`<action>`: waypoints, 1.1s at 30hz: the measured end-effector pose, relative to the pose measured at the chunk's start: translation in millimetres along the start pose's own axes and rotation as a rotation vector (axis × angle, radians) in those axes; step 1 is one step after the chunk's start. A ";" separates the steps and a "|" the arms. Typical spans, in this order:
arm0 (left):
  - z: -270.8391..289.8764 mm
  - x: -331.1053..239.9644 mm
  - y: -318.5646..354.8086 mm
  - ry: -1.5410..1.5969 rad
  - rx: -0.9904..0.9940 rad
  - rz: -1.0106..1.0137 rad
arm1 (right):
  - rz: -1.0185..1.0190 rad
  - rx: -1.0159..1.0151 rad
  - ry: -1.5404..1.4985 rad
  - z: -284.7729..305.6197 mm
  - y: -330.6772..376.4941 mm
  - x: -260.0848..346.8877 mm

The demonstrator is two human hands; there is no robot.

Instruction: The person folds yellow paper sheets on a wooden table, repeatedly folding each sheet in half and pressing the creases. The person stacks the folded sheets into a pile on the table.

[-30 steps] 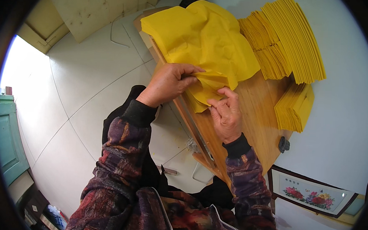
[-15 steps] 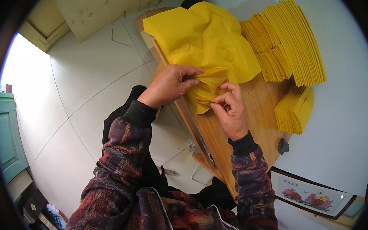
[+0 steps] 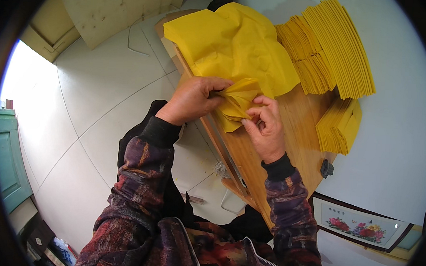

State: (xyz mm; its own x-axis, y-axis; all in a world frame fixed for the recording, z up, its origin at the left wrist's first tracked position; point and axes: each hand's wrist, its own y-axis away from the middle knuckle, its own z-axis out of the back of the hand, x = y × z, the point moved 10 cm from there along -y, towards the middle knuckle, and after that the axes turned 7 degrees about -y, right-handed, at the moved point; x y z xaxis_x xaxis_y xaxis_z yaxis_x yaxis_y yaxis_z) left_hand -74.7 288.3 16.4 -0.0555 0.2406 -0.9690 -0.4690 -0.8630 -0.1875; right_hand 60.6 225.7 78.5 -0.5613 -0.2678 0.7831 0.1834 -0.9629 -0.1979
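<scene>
Between my hands, over the table's left edge, is a folded piece of thin yellow paper with several layers fanned apart. My left hand is closed, pinching the layers at their left side between thumb and fingers. My right hand pinches the lower right edge of the same yellow paper with thumb and forefinger, its other fingers curled. Just beyond my hands lies a large crumpled pile of yellow sheets, spread over the far end of the table. Where the held paper meets that pile is hard to make out.
Folded yellow stacks stand on the right: a tall one, a shorter one beside it, and a lower one nearer me. The wooden table carries a small dark lump. A framed flower picture hangs at lower right.
The layers between my hands have fanned a little further apart. Both hands keep their pinch and stay nearly in place; the whole view has shifted slightly.
</scene>
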 end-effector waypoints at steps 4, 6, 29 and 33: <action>-1.9 3.7 1.3 0.008 0.026 0.108 | 0.184 -0.096 0.219 4.2 9.5 17.8; -1.0 -0.1 0.3 0.025 0.017 0.082 | 0.276 -0.122 0.310 3.7 15.2 26.0; 2.8 1.6 1.2 0.039 -0.027 0.147 | 0.011 -0.045 0.031 -0.6 3.6 8.6; 2.6 3.5 0.6 0.027 -0.045 0.115 | -0.094 -0.048 -0.072 3.8 5.7 0.3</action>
State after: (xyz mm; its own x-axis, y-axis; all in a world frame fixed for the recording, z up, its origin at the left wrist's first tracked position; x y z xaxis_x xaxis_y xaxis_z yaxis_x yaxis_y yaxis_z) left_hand -77.5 289.8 13.2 -0.0828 0.1270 -0.9884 -0.4213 -0.9033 -0.0808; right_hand 64.5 220.3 79.8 -0.5146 -0.1753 0.8393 0.0934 -0.9845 -0.1484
